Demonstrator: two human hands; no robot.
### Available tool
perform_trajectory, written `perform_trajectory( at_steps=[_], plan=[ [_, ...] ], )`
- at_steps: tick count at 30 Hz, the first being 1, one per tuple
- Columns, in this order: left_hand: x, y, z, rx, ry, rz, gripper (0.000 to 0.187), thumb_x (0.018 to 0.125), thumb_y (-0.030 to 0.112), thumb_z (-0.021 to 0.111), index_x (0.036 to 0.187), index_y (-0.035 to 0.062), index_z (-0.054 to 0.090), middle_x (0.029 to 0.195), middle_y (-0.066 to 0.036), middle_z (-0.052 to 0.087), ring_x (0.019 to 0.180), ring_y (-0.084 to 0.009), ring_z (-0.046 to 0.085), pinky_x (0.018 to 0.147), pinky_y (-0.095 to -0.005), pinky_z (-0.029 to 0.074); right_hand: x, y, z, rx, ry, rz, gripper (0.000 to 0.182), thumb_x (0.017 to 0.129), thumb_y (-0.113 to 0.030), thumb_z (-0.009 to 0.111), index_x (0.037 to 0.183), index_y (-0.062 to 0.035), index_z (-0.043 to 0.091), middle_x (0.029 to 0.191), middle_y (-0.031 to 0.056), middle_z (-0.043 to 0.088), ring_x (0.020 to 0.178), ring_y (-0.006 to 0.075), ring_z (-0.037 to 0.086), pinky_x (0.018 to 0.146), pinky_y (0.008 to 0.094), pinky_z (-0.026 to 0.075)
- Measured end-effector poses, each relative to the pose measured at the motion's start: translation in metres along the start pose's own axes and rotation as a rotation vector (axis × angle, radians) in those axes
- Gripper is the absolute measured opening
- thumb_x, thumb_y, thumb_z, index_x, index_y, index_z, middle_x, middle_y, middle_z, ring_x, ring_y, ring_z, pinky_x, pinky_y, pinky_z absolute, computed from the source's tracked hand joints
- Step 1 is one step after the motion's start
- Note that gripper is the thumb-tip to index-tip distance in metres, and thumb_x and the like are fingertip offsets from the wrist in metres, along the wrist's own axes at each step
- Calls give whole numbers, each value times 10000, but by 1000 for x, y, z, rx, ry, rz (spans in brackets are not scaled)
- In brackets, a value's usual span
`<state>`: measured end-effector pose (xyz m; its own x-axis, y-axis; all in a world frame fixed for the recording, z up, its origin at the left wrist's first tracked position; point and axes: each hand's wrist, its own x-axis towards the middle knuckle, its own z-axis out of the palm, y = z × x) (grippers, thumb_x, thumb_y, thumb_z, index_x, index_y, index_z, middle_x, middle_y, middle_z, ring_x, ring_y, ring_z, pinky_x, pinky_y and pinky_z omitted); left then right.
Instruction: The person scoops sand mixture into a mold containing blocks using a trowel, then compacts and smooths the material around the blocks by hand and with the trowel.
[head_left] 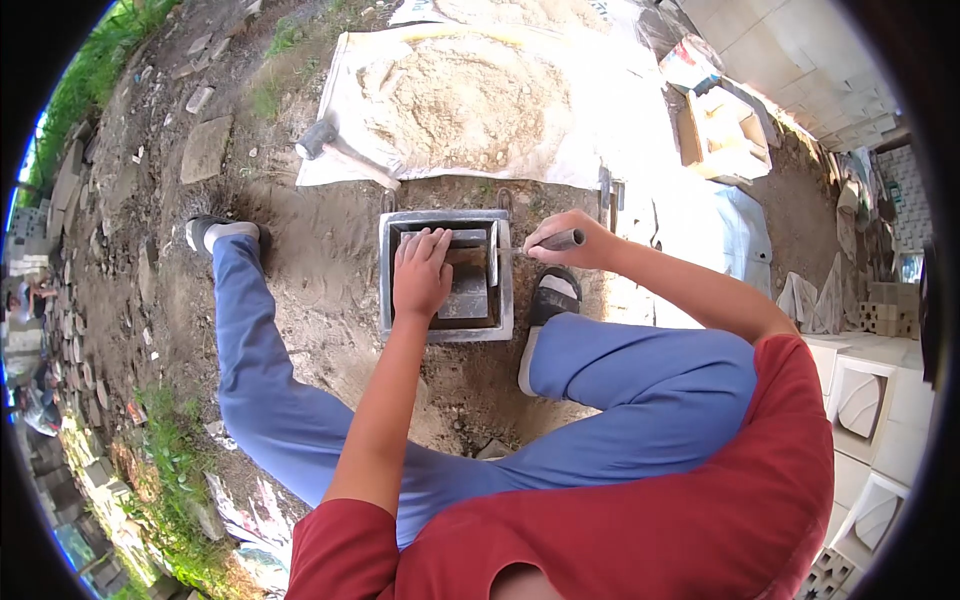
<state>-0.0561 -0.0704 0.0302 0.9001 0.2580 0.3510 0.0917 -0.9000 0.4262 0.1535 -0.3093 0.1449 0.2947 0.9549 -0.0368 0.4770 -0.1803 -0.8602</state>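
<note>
A square grey metal mould (pixel 506 300) sits on the dirt between my feet, with a dark inner block (pixel 466 300) set inside its frame. My left hand (pixel 422 272) lies over the block's left side, fingers stretched out flat and touching it. In my right hand (pixel 585 243) is a trowel (pixel 560 240), gripped by its dark round handle. Its blade reaches left to the mould's right wall, where a pale upright strip shows along the inside. The blade's far end is hard to make out.
Beyond the mould, a pile of sandy mix (pixel 470 100) lies on a white sheet. A hammer (pixel 340 150) rests at the sheet's left corner. An open box (pixel 725 135) stands at the back right. Pale patterned blocks (pixel 860 400) are stacked to the right.
</note>
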Motion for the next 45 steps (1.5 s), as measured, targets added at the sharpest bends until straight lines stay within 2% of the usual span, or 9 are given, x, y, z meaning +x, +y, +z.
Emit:
perform_trajectory(
  at_steps=[4,8,12,16,20,22,24,32,45],
  plan=[
    [-1,-2,-1,-7,-12,-5,560,879,83,631,1437,114,644,1395,-85,649,1403,-322,547,1243,-528,363,4,-19,-10,36,-12,106,142,937,-146,803,1054,-81,850,1008,97,823,941,190,754,901,341,585],
    [2,0,1,-11,1,-9,558,876,78,628,1433,110,648,1398,-79,649,1405,-320,545,1246,-530,360,4,-18,-8,-7,-132,-29,154,936,-166,804,1063,-89,848,997,98,819,941,176,751,888,327,581],
    [-5,-1,-1,-14,-16,-6,557,876,81,626,1432,111,650,1401,-80,649,1405,-316,546,1250,-525,357,5,-25,-5,41,-105,198,178,934,-195,804,1071,-89,845,996,94,822,926,184,753,886,332,579],
    [5,-2,1,3,3,-12,558,875,80,623,1431,114,653,1401,-81,651,1400,-311,550,1250,-525,359,2,-21,-7,-33,-170,42,180,945,-155,806,1106,-81,841,990,100,821,917,184,763,872,319,590],
    [-1,-1,0,12,7,-5,557,873,76,617,1427,112,655,1394,-80,655,1399,-311,553,1248,-521,363,-7,-27,6,104,-220,188,187,939,-207,794,1071,-84,844,980,103,823,875,201,769,857,326,600],
    [0,-1,1,1,7,-3,559,872,74,614,1428,109,653,1391,-82,658,1393,-315,559,1245,-521,366,-18,-13,18,34,-195,-14,173,936,-187,797,1064,-81,844,1001,126,817,901,225,774,870,327,598],
    [4,-1,3,-2,22,-2,558,871,76,615,1427,109,653,1391,-82,658,1391,-317,560,1243,-523,367,-20,-34,9,30,-181,112,164,936,-175,795,1064,-85,844,1012,124,818,919,234,774,875,338,597],
    [1,0,-1,-2,18,-17,557,868,93,622,1424,112,654,1394,-77,659,1394,-320,556,1244,-525,366,-29,-26,18,-89,-219,-44,177,957,-197,781,1085,-85,831,945,131,803,855,273,765,803,372,595],
    [1,0,2,-13,10,-16,552,871,75,623,1420,107,662,1395,-88,656,1396,-315,558,1244,-521,364,-15,-20,15,-53,-227,14,229,964,-258,767,1101,-86,829,1000,143,810,903,248,777,838,331,594]
  ],
)
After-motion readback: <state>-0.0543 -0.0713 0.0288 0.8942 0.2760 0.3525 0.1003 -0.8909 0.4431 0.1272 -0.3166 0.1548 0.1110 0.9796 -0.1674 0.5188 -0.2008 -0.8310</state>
